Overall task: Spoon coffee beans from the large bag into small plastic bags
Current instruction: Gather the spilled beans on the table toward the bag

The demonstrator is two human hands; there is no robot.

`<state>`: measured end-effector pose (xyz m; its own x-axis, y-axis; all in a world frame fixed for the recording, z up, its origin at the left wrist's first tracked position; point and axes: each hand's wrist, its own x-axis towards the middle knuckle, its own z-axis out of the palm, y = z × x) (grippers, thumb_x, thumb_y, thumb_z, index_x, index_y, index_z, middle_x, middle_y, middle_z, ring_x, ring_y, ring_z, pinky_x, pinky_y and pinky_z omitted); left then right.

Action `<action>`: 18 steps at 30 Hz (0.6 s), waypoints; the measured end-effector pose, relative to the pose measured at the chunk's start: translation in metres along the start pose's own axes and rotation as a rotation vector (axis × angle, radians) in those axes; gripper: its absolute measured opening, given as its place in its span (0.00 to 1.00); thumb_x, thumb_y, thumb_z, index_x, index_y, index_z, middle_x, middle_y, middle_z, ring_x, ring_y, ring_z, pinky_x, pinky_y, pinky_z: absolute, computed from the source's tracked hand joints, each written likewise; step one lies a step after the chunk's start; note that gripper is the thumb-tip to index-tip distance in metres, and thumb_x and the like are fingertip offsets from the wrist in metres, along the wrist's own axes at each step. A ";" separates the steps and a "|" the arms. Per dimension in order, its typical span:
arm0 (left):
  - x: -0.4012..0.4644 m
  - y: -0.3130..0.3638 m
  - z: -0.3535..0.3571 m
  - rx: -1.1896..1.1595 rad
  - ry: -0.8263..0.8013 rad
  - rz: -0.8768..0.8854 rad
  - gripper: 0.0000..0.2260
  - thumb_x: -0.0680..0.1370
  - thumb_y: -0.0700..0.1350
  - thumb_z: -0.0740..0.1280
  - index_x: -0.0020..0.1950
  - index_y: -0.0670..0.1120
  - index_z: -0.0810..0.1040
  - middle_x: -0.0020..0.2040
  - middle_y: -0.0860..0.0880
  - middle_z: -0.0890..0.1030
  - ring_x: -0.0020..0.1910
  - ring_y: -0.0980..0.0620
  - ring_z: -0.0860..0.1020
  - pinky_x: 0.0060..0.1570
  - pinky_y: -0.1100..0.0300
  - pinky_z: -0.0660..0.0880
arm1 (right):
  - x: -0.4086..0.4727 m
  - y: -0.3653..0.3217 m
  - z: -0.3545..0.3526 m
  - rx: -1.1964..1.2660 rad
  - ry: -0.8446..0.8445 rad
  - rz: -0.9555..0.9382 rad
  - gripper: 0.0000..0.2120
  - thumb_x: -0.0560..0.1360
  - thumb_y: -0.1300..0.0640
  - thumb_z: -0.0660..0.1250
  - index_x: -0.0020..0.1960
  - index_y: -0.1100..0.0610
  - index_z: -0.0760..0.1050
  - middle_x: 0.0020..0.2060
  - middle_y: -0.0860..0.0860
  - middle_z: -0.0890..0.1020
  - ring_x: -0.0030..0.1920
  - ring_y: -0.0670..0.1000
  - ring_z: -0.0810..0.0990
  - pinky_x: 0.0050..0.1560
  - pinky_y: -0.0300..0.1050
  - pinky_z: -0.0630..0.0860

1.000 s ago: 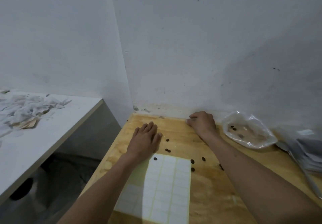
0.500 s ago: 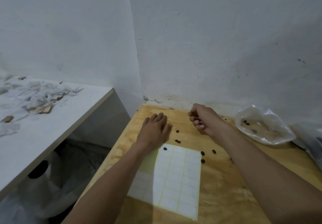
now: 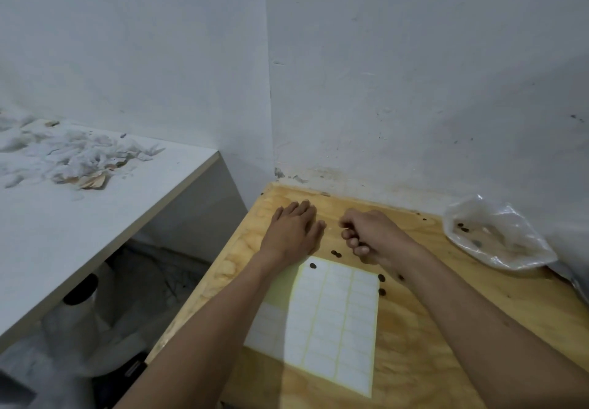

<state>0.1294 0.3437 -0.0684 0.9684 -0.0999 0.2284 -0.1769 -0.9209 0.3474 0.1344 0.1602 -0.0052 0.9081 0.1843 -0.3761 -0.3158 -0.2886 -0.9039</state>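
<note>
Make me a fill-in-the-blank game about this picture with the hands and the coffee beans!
1. The left hand lies ____ on the wooden table.
2. The right hand is curled into a ____.
3. One coffee bean sits on the sheet of ____ stickers.
4. The clear plastic bag lies by the wall on the ____ side of the table.

Missing words: flat; fist; white; right

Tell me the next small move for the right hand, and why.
Probably drop the closed right hand onto the two loose coffee beans just below its curled fingers and pinch them up: strays dot the wooden table, and the plastic bag waits rightward.
</note>
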 end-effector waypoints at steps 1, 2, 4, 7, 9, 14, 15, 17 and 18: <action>0.000 -0.001 0.001 0.000 0.005 -0.002 0.16 0.84 0.55 0.55 0.62 0.46 0.74 0.69 0.48 0.74 0.70 0.47 0.68 0.72 0.48 0.58 | -0.006 -0.005 -0.001 0.135 -0.020 0.081 0.07 0.75 0.57 0.63 0.42 0.60 0.76 0.31 0.53 0.76 0.27 0.49 0.68 0.26 0.42 0.62; 0.001 -0.002 0.003 0.002 0.012 -0.001 0.16 0.84 0.55 0.54 0.61 0.46 0.74 0.68 0.49 0.75 0.69 0.47 0.69 0.71 0.48 0.60 | -0.012 -0.007 -0.002 0.176 -0.027 0.102 0.07 0.74 0.59 0.62 0.43 0.61 0.76 0.31 0.53 0.76 0.26 0.49 0.68 0.25 0.41 0.61; 0.001 -0.003 0.004 0.006 0.026 0.008 0.16 0.83 0.56 0.54 0.59 0.46 0.74 0.66 0.49 0.75 0.67 0.47 0.70 0.69 0.48 0.63 | -0.022 -0.001 -0.006 -0.036 0.025 0.000 0.09 0.75 0.55 0.65 0.40 0.59 0.78 0.29 0.50 0.76 0.26 0.48 0.68 0.27 0.43 0.63; 0.001 -0.004 0.004 -0.006 0.028 0.015 0.16 0.84 0.55 0.54 0.59 0.46 0.74 0.67 0.48 0.75 0.68 0.47 0.70 0.70 0.47 0.62 | -0.033 0.015 -0.009 -0.509 0.121 -0.280 0.10 0.72 0.44 0.76 0.40 0.50 0.83 0.26 0.42 0.77 0.26 0.41 0.71 0.30 0.39 0.65; 0.001 -0.004 0.004 -0.012 0.027 0.018 0.16 0.84 0.55 0.55 0.61 0.46 0.75 0.69 0.48 0.74 0.69 0.47 0.69 0.71 0.47 0.60 | -0.033 0.027 -0.008 -0.563 0.105 -0.350 0.10 0.69 0.43 0.79 0.47 0.46 0.86 0.29 0.39 0.78 0.30 0.36 0.74 0.34 0.36 0.68; -0.001 -0.001 0.002 -0.029 0.025 0.007 0.17 0.85 0.54 0.55 0.64 0.45 0.75 0.71 0.47 0.73 0.72 0.48 0.66 0.72 0.49 0.55 | -0.027 0.044 -0.002 -0.486 0.163 -0.428 0.05 0.70 0.48 0.79 0.45 0.46 0.88 0.41 0.40 0.87 0.43 0.36 0.83 0.47 0.44 0.81; -0.002 0.000 0.001 -0.030 0.026 0.006 0.17 0.85 0.54 0.55 0.64 0.45 0.75 0.71 0.47 0.73 0.72 0.48 0.66 0.73 0.49 0.55 | -0.027 0.044 -0.001 -0.496 0.163 -0.445 0.03 0.71 0.48 0.79 0.44 0.46 0.88 0.38 0.39 0.87 0.41 0.37 0.83 0.45 0.44 0.81; -0.003 0.001 0.000 -0.033 0.031 0.008 0.17 0.85 0.54 0.55 0.64 0.45 0.75 0.71 0.47 0.73 0.72 0.48 0.66 0.73 0.50 0.55 | -0.027 0.042 0.001 -0.541 0.164 -0.444 0.03 0.73 0.48 0.77 0.42 0.46 0.87 0.36 0.39 0.85 0.39 0.38 0.82 0.43 0.42 0.78; -0.003 0.001 0.000 -0.036 0.037 0.011 0.17 0.85 0.54 0.55 0.63 0.45 0.75 0.70 0.47 0.73 0.72 0.48 0.66 0.72 0.50 0.55 | -0.028 0.039 0.002 -0.538 0.159 -0.407 0.05 0.74 0.48 0.76 0.40 0.46 0.86 0.35 0.39 0.84 0.38 0.38 0.81 0.42 0.42 0.77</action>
<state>0.1261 0.3433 -0.0694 0.9594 -0.0956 0.2654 -0.1946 -0.9055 0.3771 0.0963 0.1456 -0.0302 0.9675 0.2489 0.0434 0.2021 -0.6593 -0.7242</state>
